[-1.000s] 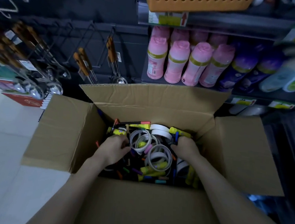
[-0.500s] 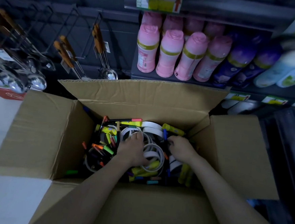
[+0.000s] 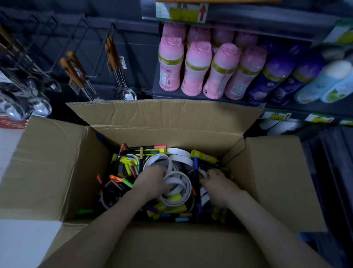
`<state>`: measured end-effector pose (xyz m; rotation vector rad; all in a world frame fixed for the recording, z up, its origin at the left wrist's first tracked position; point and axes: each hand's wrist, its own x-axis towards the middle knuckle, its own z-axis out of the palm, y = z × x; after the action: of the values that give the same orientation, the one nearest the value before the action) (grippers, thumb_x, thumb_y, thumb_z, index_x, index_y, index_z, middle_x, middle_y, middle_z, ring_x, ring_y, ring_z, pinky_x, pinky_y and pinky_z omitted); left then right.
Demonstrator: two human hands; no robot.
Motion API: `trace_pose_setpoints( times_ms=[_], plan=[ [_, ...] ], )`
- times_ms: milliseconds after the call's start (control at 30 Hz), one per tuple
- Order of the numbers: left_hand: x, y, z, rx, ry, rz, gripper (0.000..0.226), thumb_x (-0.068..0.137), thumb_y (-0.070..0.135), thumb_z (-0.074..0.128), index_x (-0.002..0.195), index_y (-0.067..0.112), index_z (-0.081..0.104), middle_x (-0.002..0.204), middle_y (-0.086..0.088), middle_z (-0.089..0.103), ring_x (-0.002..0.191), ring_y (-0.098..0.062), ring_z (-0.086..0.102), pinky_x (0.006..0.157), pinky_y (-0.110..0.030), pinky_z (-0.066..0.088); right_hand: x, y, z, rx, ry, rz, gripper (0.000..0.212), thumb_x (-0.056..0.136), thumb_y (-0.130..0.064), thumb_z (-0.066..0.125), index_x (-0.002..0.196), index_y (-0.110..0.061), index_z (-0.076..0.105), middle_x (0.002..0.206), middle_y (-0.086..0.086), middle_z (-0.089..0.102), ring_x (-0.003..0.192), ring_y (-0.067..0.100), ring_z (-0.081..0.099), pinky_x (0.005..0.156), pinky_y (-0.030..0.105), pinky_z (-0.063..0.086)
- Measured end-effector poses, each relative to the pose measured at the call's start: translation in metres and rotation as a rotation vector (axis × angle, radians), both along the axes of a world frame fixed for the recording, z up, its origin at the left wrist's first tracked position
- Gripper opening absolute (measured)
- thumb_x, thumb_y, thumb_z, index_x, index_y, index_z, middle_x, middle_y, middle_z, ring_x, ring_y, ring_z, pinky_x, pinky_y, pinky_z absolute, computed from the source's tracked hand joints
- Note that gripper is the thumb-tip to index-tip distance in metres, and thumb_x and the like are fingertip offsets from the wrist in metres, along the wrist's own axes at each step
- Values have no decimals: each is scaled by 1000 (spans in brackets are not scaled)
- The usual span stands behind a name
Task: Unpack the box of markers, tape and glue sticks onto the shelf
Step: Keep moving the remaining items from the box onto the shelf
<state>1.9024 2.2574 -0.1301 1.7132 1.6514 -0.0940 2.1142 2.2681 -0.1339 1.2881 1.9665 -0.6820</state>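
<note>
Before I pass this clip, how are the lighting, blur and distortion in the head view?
Head view, lighting: dim, darkest inside the cardboard box, where white tape rolls and bright marker caps stand out. Head view, blur: pale bottles at far right smear; pink bottles are sharper. Head view, distortion: the wide lens fans the bottles outward and bows the shelf edge.

Open box (image 3: 172, 123), left hand (image 3: 151, 181) on tape rolls (image 3: 179, 186)

An open brown cardboard box (image 3: 42, 165) was placed before a dark metal shelf (image 3: 300, 105). White round tape rolls (image 3: 178, 182) were piled in its middle, with thin coloured markers (image 3: 123, 181) heaped left of them. Pink plastic bottles (image 3: 195, 69) were ranged on the shelf behind, and wooden-handled steel ladles (image 3: 115, 65) were hung to their left.
</note>
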Motion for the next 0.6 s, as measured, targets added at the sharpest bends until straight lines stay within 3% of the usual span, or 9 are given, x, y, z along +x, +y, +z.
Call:
trace_pose_setpoints(
  times_ms=[100, 300, 400, 500, 600],
  plan=[
    [-7, -2, 8, 31, -44, -31, 24, 80, 33, 68, 90, 12, 61, 81, -4, 67, 69, -19, 61, 60, -33, 50, -2, -4, 1, 49, -29, 14, 37, 91, -9, 53, 128, -10, 49, 129, 15, 34, 120, 39, 36, 95, 45, 45],
    [-22, -12, 15, -1, -138, 15, 26, 76, 26, 74, 91, 15, 57, 86, -5, 65, 76, -21, 62, 54, -23, 41, 0, -3, 2, 51, -3, 58, 43, 91, -11, 54, 132, -13, 45, 128, 16, 40, 114, 38, 43, 95, 44, 44],
    [-26, -14, 21, 3, -273, 213, 29, 69, 31, 80, 87, 21, 59, 77, 6, 66, 68, -10, 61, 50, -15, 39, 0, -4, 9, 73, 9, 82, 39, 91, -11, 53, 130, -13, 47, 120, 18, 50, 107, 36, 51, 85, 42, 49],
    [-28, -11, 29, -3, -451, 442, 27, 65, 16, 79, 88, 20, 64, 74, 5, 67, 67, -14, 63, 57, -25, 45, 0, -5, 19, 68, 31, 63, 43, 89, -19, 59, 130, -16, 47, 109, 14, 60, 95, 32, 59, 65, 34, 47],
    [-30, -9, 40, 22, -544, 492, 23, 72, 10, 76, 89, 19, 62, 67, 5, 62, 49, -2, 55, 48, -23, 43, -2, -4, 34, 111, 75, 41, 42, 85, -32, 63, 123, -17, 51, 109, 12, 61, 97, 31, 59, 64, 31, 41]
  ],
)
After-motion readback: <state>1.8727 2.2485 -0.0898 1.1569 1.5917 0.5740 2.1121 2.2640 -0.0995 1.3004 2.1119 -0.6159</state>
